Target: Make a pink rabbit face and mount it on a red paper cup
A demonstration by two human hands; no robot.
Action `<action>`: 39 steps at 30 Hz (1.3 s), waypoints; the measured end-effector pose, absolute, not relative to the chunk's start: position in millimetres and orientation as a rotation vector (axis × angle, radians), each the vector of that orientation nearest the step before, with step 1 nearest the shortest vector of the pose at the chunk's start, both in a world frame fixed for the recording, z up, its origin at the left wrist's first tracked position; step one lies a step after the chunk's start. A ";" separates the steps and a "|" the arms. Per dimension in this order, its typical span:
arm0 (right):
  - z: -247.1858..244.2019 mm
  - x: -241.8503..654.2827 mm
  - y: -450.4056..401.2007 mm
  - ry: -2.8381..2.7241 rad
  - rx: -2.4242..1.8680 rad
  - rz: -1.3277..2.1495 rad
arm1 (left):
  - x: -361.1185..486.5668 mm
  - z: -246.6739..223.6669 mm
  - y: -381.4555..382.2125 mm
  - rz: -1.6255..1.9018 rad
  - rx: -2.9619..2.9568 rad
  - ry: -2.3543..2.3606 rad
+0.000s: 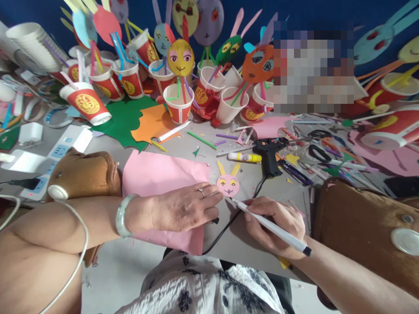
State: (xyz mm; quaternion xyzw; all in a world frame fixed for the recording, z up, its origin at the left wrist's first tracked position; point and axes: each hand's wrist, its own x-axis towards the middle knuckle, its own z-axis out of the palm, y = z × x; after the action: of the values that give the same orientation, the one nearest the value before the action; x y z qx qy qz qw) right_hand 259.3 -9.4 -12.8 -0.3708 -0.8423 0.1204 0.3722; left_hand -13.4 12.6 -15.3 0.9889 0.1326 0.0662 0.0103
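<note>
My right hand (pixel 276 222) grips a white marker pen (pixel 278 230) with a black end. Its tip is at the lower edge of a small pink paper rabbit face (pixel 228 186) with yellow ears, yellow eyes and a drawn mouth. My left hand (pixel 185 208) lies palm down over a pink paper sheet (pixel 157 174), its fingertips at the left edge of the rabbit face. A small black pen cap (pixel 215 221) pokes out from under its fingers; the grip around it is partly hidden.
Beyond the hands lie a yellow glue stick (pixel 244 157), a black glue gun (pixel 270 157) with its cord, and scissors (pixel 319 152). Red paper cups (pixel 178 104) with straw-and-paper figures line the back. A power strip (pixel 59 150) is on the left.
</note>
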 end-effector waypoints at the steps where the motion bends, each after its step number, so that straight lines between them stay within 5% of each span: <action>1: -12.2 259.5 -9.7 -2.161 -0.946 0.310 | -13.4 -15.3 12.7 0.208 3.079 0.411; 39: -13.9 258.5 -5.8 -2.166 -0.955 0.308 | -12.6 -14.0 15.3 0.215 3.019 0.417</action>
State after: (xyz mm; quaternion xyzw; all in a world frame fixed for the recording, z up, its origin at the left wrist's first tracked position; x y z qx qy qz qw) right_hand 258.5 -5.8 -13.9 -0.3720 -0.8436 0.1199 0.3682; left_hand -12.6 15.3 -14.0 0.9872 0.1363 0.0703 0.0430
